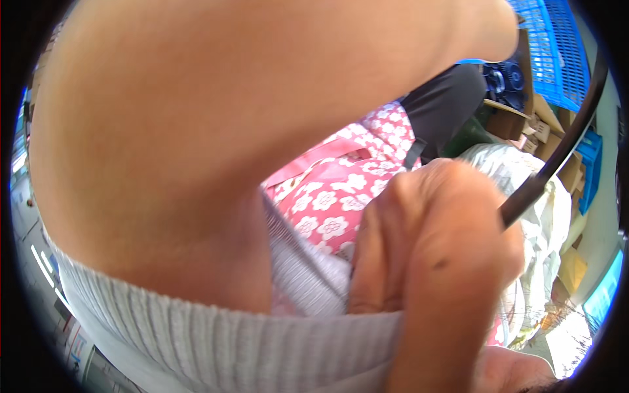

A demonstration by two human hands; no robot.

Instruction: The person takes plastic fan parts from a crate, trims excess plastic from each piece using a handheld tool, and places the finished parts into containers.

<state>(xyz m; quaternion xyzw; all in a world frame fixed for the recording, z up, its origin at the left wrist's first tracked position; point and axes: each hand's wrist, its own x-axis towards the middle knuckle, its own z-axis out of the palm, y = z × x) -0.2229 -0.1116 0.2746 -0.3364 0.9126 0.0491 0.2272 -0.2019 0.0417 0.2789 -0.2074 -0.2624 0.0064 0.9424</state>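
A bare arm, very close and blurred, fills the upper left; it seems to be my left arm. Its hand does not show. A light grey ribbed cuff runs across its lower part. My right hand stands right of centre, with its forearm entering from the lower edge. Its fingers are curled inward and closed beside grey ribbed fabric. What they hold, if anything, is hidden. A black cable with a thicker sleeve meets the hand's right side; I cannot tell whether it is gripped.
Below lies pink cloth with white flowers, next to a dark trouser leg. At right are a crumpled pale plastic sheet, cardboard pieces, a blue plastic basket and a dark blue part in a carton.
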